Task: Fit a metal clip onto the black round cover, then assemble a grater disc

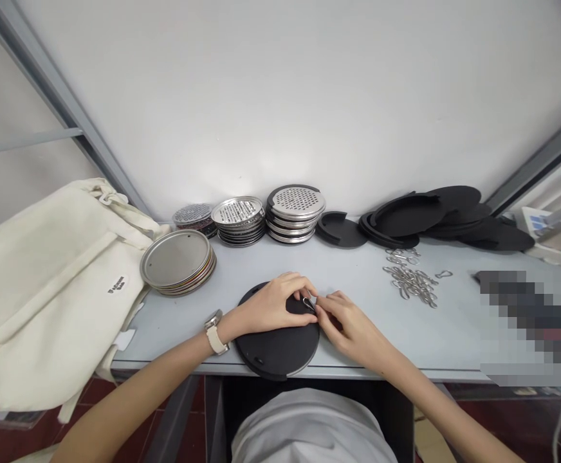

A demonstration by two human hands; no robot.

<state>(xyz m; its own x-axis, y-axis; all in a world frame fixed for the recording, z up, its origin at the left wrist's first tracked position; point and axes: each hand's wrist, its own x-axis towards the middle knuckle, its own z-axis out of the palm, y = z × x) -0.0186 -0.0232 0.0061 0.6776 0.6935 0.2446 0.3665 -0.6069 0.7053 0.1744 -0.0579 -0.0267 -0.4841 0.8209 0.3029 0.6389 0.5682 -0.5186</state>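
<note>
A round black disc [280, 350] lies at the front edge of the table, with slots near its rim. My left hand [273, 305], with a watch on the wrist, reaches across the disc. Its thumb and fingers close around a small metal snap clip [308, 303] at the disc's right rim. From the right, my right hand [350, 325] pinches the lower end of that clip. The fingertips of both hands nearly meet there and partly hide how the clip sits in the disc.
Behind stand stacks of plain metal discs [177, 257], grater discs [238, 211] and discs in black holders [296, 206]. Black round covers [406, 215] overlap at back right. Several loose clips [412, 283] lie right. A cream bag [53, 276] fills the left.
</note>
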